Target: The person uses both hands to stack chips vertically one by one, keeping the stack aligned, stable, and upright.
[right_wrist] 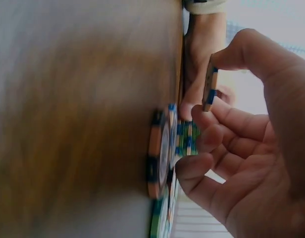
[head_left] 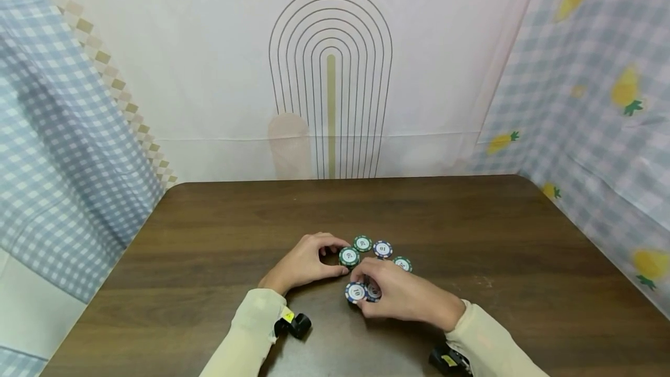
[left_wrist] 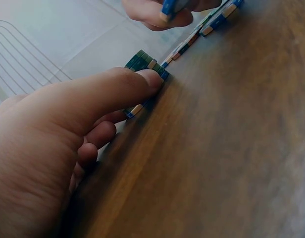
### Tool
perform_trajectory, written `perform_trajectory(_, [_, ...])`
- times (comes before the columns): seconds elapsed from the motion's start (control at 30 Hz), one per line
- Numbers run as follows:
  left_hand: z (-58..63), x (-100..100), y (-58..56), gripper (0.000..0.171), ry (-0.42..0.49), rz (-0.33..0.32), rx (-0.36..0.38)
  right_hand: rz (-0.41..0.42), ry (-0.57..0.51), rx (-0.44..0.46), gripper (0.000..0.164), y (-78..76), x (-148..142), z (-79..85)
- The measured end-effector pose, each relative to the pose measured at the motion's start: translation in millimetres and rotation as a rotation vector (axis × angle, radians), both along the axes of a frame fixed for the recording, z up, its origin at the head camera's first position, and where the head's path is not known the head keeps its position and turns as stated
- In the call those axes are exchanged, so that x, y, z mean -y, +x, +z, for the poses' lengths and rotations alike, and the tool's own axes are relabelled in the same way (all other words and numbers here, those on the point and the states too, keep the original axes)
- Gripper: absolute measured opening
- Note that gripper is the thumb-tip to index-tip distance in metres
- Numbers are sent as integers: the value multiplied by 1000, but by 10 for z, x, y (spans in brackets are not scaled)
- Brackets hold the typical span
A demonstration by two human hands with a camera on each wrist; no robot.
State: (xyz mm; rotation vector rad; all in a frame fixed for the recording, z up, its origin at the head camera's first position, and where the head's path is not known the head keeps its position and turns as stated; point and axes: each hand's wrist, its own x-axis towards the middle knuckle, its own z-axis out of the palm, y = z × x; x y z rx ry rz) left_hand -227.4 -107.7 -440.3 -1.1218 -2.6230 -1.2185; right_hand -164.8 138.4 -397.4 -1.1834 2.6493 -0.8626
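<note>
My left hand (head_left: 303,260) pinches a short stack of poker chips (head_left: 349,256) between thumb and fingers, a green chip on top. In the left wrist view, green and blue edges show in this stack (left_wrist: 138,60), which stands on the table. My right hand (head_left: 403,294) holds a blue-and-white poker chip (head_left: 356,292) by its rim. The right wrist view shows that this chip (right_wrist: 210,84) is raised off the table, between thumb and fingertip. Another blue chip (head_left: 374,291) lies partly hidden beside the right fingers.
Beyond the right hand lie a green chip (head_left: 362,243), a blue chip (head_left: 382,249) and another green chip (head_left: 402,263), partly covered by the hand. The brown wooden table (head_left: 220,220) meets a white cloth (head_left: 209,74) at its back edge. Checked curtains (head_left: 68,132) hang at both sides.
</note>
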Motion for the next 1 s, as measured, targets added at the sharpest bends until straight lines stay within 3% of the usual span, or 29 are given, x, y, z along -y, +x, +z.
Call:
perform_trajectory(0.63, [9, -3, -21, 40, -3, -11, 6, -163, -90, -22, 28, -263, 4, -14])
perform_trajectory(1.0, [3, 3, -15, 40, -4, -4, 10, -249, -96, 35, 30, -353, 51, 5])
